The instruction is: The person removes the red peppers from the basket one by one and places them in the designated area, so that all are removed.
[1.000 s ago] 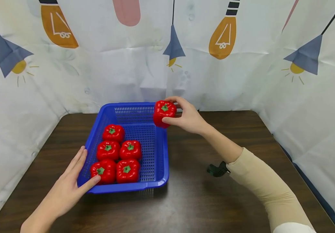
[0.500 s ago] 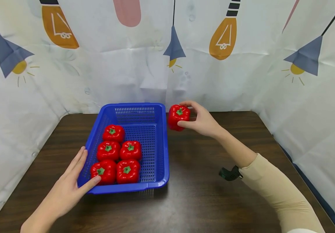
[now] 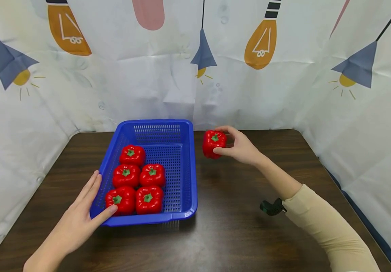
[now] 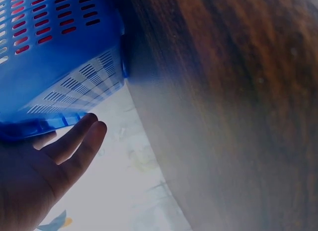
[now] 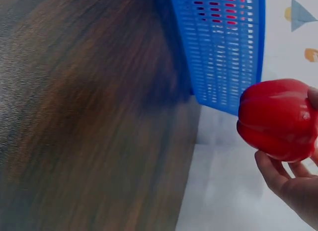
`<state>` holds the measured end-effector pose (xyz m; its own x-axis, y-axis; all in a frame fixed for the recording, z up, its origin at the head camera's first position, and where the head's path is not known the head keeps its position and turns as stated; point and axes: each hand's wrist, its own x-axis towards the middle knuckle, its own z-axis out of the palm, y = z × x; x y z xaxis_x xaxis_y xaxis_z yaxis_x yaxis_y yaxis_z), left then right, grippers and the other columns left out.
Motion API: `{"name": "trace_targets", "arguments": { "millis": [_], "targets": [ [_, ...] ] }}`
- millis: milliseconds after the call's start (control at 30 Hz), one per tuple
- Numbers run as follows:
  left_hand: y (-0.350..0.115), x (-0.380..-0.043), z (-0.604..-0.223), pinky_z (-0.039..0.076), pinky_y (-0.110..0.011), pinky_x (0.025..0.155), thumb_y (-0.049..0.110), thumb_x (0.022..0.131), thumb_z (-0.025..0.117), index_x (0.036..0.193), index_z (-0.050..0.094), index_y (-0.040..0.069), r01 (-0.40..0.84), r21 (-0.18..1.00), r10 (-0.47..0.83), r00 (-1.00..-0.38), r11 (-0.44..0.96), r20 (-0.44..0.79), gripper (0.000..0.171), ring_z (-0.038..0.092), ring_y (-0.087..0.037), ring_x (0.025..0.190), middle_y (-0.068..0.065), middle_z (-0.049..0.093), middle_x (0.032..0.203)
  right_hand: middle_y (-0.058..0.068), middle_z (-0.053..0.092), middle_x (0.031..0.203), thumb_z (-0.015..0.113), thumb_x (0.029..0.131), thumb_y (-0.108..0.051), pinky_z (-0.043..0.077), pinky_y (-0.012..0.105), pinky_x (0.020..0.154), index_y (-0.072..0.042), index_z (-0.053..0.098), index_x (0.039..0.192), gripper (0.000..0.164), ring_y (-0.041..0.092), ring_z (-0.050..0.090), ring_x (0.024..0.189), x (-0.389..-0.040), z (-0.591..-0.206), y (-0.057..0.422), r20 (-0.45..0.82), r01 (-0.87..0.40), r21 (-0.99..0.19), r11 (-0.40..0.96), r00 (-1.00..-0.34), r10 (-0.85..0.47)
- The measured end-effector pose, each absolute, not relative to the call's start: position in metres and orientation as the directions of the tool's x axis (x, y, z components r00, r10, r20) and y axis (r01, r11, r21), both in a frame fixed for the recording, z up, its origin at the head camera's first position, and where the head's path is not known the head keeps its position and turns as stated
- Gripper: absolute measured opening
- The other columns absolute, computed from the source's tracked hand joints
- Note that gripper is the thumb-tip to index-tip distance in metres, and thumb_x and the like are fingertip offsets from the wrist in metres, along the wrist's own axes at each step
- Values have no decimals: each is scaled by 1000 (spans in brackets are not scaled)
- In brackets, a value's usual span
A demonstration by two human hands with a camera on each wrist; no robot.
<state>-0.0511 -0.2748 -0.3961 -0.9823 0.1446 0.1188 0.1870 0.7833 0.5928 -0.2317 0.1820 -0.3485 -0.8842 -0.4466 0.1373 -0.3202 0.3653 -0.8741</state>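
My right hand [image 3: 237, 147] grips a red bell pepper [image 3: 213, 144] between thumb and fingers, beyond the right rim of a blue plastic basket [image 3: 189, 181]. In the right wrist view the held pepper [image 5: 276, 119] hangs above the table, beside the basket's slotted wall [image 5: 218, 57]. Several more red bell peppers [image 3: 126, 175] with green stems sit inside the basket, grouped toward its left and front. My left hand [image 3: 78, 217] rests on the basket's left rim near the front corner, fingers straight and thumb over the edge. In the left wrist view its fingers [image 4: 82, 149] lie along the rim.
A dark wood-grain table [image 3: 236, 241] carries the basket. White curtains [image 3: 168, 90] printed with lamps and bulbs hang behind and at both sides. A small black device [image 3: 272, 207] is at the right wrist by the beige sleeve [image 3: 328, 223].
My right hand has carried the pepper from over the basket's back right corner rightward, out past the rim, and a little lower. The left hand and basket stay put.
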Motion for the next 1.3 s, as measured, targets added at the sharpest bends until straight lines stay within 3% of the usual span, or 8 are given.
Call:
{"name": "trace_targets", "arguments": {
  "millis": [167,400,633,1000,1300],
  "targets": [
    [-274,-51,-396,28,-81,101,41,96,71,166,8,19,189,591,145,-982,784,122,97,15,-46,152,0,1,172,9,55,137,82,89,-17,61,42,88,-10,51,143,63,32,56,122,-233,-359,184,100,-284,-881,379,-894,-438],
    [-274,-51,-396,26,-82,102,41,97,71,166,8,19,189,595,145,-982,781,122,96,14,-46,152,1,0,172,12,57,134,82,89,-19,61,45,87,-11,51,143,63,37,63,112,-238,-378,188,34,-227,-880,416,-906,-423],
    [-274,-51,-397,26,-82,101,40,97,71,166,7,19,189,600,146,-982,777,119,96,14,-46,152,0,0,172,11,55,139,82,88,-22,58,47,92,-11,51,144,65,36,52,128,-244,-397,191,-9,-228,-832,505,-906,-423],
    [-274,-51,-396,29,-82,99,39,97,70,166,7,19,188,608,143,-982,771,123,96,15,-48,152,0,0,172,17,49,147,80,90,-11,53,53,100,-3,43,151,72,39,46,135,-252,-400,186,-32,-204,-864,460,-890,-455],
    [-273,-51,-397,29,-82,98,39,97,70,166,8,19,186,609,139,-982,771,124,96,15,-47,152,0,0,172,8,50,146,83,88,-21,52,50,101,-14,47,148,70,32,46,136,-251,-404,187,-17,-229,-847,481,-891,-454]
  ]
}}
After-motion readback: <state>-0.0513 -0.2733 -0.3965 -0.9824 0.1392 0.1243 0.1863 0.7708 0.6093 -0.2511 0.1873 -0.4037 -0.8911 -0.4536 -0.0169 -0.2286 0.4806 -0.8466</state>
